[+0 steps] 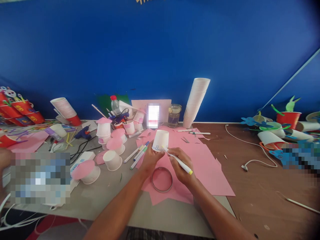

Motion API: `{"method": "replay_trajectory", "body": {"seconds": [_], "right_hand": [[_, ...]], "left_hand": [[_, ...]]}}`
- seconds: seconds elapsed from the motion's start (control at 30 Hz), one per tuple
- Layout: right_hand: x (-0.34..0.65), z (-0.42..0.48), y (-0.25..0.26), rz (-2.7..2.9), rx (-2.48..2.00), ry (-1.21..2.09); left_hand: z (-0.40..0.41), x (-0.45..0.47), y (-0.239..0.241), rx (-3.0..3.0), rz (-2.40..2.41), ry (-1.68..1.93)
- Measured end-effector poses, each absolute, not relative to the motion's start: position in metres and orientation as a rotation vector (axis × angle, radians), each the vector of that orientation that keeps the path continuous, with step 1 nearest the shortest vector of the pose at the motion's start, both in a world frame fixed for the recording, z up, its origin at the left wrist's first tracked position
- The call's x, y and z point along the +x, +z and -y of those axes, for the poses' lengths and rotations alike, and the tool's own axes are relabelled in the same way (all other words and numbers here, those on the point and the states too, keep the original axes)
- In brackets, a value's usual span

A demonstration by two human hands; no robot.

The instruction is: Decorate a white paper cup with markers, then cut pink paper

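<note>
The left hand (pixel 149 157) has its grip clamped on a paper cup (pixel 161 137) above pink paper (pixel 210 175); the right hand (pixel 185 176) pinches a marker (pixel 184 166) against it. A shifting thumb could smear the blue drawing (pixel 157 147) (wet or dry, I can't tell).

Grey tabletop (pixel 100 196) with pink paper (pixel 205 170), white cups (pixel 112 161) and markers (pixel 133 154).

This looks like a craft workroom: cut pink paper (pixel 205 173) lies on the desk (pixel 140 216) beneath the hands (pixel 180 170), with markers (pixel 138 157) just left of them and a glue gun (pixel 83 132) farther left. Stacked paper cups (pixel 197 101) stand beyond them, decorated cups (pixel 288 118) well to the right.
</note>
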State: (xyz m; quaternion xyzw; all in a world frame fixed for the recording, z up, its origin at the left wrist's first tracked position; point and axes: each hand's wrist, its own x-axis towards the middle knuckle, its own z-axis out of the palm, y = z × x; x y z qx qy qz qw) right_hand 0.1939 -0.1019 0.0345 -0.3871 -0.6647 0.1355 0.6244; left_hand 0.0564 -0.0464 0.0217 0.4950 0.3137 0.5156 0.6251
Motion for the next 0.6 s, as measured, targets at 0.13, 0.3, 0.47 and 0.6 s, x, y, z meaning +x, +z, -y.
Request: {"method": "replay_trajectory", "body": {"seconds": [0.13,0.3,0.47,0.6], "right_hand": [[0.1947,0.1020,0.0354,1.513,-0.881,0.304],[0.1966,0.1018,0.0337,1.490,-0.925,0.338],[0.1972,0.1014,0.0326,1.477,-0.929,0.360],[0.1975,0.1010,0.0315,1.468,-0.943,0.379]], "left_hand": [[0.0471,0.0562,0.0222,1.124,-0.708,1.170],[0.0477,0.0561,0.0238,1.083,-0.723,1.176],[0.0483,0.0558,0.0241,1.087,-0.735,1.191],[0.0483,0.0553,0.0235,1.084,-0.728,1.193]]}}
